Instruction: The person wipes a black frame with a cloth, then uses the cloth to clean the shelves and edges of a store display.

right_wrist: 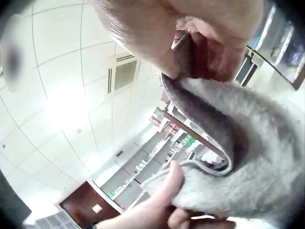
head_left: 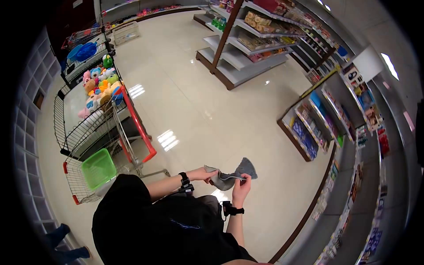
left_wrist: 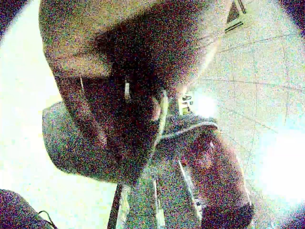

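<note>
A grey fuzzy cloth-like piece (head_left: 246,168) with a pale edge is held up between both hands, bent in a wave. In the head view the left hand (head_left: 204,174) pinches its left end and the right hand (head_left: 241,185) grips its near right edge. The right wrist view shows the light fluffy side of the cloth (right_wrist: 257,138), the right hand (right_wrist: 190,33) gripping it at the top and the left hand (right_wrist: 157,205) at its lower edge. The left wrist view is dark and grainy; the cloth (left_wrist: 71,143) hangs beside the left hand (left_wrist: 128,62).
A cart with a red handle (head_left: 137,123) and a green basket (head_left: 99,168) stand at left, by a bin of plush toys (head_left: 99,88). Shelves (head_left: 247,66) stand ahead and more shelving (head_left: 304,128) at right. Another person's legs (head_left: 66,245) show at lower left.
</note>
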Motion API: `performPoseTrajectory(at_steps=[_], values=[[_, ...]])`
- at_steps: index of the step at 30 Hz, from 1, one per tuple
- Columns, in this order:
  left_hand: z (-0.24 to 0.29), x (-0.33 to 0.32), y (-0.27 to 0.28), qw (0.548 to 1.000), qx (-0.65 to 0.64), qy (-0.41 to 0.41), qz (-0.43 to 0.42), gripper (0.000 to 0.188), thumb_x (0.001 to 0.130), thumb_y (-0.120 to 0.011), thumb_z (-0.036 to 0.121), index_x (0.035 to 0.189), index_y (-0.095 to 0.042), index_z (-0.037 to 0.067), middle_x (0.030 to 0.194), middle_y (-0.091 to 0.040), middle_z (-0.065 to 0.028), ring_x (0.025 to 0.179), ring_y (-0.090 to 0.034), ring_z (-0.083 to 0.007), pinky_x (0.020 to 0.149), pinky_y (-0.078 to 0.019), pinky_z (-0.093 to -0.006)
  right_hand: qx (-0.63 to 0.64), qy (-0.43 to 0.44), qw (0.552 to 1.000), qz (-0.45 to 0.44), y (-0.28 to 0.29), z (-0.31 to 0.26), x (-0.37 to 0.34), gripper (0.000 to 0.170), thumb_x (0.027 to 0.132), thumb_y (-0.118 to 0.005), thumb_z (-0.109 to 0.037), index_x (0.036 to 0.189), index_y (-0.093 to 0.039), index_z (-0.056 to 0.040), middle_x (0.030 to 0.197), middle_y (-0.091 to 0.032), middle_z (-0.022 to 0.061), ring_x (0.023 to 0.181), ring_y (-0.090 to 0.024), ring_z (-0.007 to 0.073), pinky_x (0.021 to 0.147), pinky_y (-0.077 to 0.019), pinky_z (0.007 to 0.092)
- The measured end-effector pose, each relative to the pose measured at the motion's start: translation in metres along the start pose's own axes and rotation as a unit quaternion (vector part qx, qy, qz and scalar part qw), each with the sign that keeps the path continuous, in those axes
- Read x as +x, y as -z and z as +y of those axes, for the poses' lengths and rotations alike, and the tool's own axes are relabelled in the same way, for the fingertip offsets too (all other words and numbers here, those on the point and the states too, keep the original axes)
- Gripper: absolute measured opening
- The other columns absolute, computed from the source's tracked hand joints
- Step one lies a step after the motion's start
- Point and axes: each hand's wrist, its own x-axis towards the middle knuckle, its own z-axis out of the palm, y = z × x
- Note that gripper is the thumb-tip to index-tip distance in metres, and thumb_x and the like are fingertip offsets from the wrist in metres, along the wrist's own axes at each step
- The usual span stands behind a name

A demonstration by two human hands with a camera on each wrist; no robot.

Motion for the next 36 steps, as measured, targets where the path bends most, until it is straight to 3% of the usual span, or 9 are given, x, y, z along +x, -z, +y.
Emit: performPoseTrajectory(at_steps=[2,3,6,7,16,21,25,29,36], values=[[-0.005,0.054,0.032,1.0,-0.009,-0.008,0.004,0.06,0.108,-0.042,0.06,0.105,-0.066,0.006,0.09,-0.074,-0.0103,0.083,-0.076,-0.0187,0.07,-0.06,-0.03,0.027,0.019,0.999,-0.001,-0.012,0.005,0.053,0.014,0.094,-0.061,0.005,0.105,-0.055,-0.0017,0.097,-0.06,0.0026,0.091,-0.061,0.0095,0.084,-0.0506,0.025],[0.012,0.066,0.043,0.997,-0.053,-0.047,0.003,0.073,0.106,-0.031,0.069,0.079,-0.06,0.007,0.086,-0.074,-0.014,0.081,-0.076,-0.0225,0.071,-0.0603,-0.0321,0.054,0.03,0.998,-0.005,-0.017,0.002,0.082,0.015,0.095,-0.06,0.005,0.106,-0.055,-0.0028,0.097,-0.058,0.0019,0.091,-0.059,0.0093,0.083,-0.051,0.0254],[0.055,0.094,0.097,0.992,-0.122,0.0,-0.044,0.085,0.103,-0.019,0.076,0.063,-0.051,0.009,0.088,-0.075,-0.0186,0.078,-0.075,-0.0263,0.07,-0.0603,-0.0355,0.142,0.046,0.989,-0.021,-0.041,-0.012,0.167,0.017,0.096,-0.058,0.006,0.109,-0.053,-0.005,0.098,-0.056,0.0009,0.091,-0.056,0.0093,0.082,-0.0529,0.0272],[0.069,0.107,0.117,0.99,-0.096,0.047,-0.093,0.097,0.098,-0.006,0.082,0.057,-0.052,0.007,0.095,-0.076,-0.0235,0.081,-0.075,-0.0281,0.073,-0.0598,-0.0377,0.174,0.042,0.984,-0.026,-0.048,-0.02,0.198,0.018,0.096,-0.057,0.006,0.109,-0.053,-0.0049,0.099,-0.056,0.0013,0.092,-0.057,0.0097,0.084,-0.054,0.0282],[0.197,0.194,0.258,0.986,-0.14,0.01,-0.085,0.112,0.095,0.003,0.083,0.075,-0.07,0.0,0.122,-0.071,-0.0265,0.095,-0.074,-0.0264,0.08,-0.0568,-0.0338,0.15,0.082,0.975,-0.142,-0.171,-0.045,0.464,0.016,0.097,-0.062,0.004,0.108,-0.054,-0.0031,0.099,-0.06,0.0041,0.094,-0.062,0.0129,0.087,-0.0563,0.0302],[0.221,0.213,0.323,0.97,-0.233,-0.061,-0.016,0.113,0.097,-0.003,0.081,0.118,-0.072,-0.005,0.132,-0.069,-0.0195,0.105,-0.074,-0.0268,0.079,-0.0593,-0.0316,0.137,0.056,0.961,-0.234,-0.263,-0.047,0.567,0.013,0.099,-0.066,0.0,0.11,-0.061,-0.0009,0.102,-0.065,0.0038,0.094,-0.062,0.0111,0.088,-0.0517,0.0266],[0.237,0.241,0.384,0.935,-0.3,-0.112,0.154,0.105,0.1,-0.006,0.078,0.123,-0.071,-0.002,0.135,-0.068,-0.0169,0.115,-0.072,-0.0275,0.081,-0.0601,-0.0313,0.12,0.077,0.938,-0.316,-0.368,-0.045,0.637,0.018,0.102,-0.064,-0.005,0.118,-0.064,0.0022,0.108,-0.071,0.0075,0.099,-0.066,0.0128,0.09,-0.0521,0.0274],[0.241,0.267,0.482,0.907,-0.303,-0.161,0.245,0.101,0.103,-0.006,0.074,0.119,-0.072,-0.002,0.135,-0.068,-0.0173,0.115,-0.072,-0.0269,0.081,-0.0597,-0.0294,0.109,0.085,0.932,-0.335,-0.475,-0.064,0.69,0.021,0.104,-0.062,-0.008,0.12,-0.067,0.0043,0.106,-0.073,0.0098,0.098,-0.069,0.0145,0.089,-0.0531,0.0281],[0.332,0.29,0.685,0.88,-0.278,-0.221,0.315,0.093,0.107,-0.015,0.069,0.104,-0.074,-0.003,0.12,-0.075,-0.0175,0.101,-0.075,-0.0246,0.08,-0.0608,-0.0306,0.039,0.111,0.953,-0.28,-0.611,-0.128,0.778,0.021,0.102,-0.065,-0.009,0.117,-0.071,0.003,0.106,-0.075,0.0098,0.098,-0.069,0.0149,0.09,-0.0528,0.0295]])
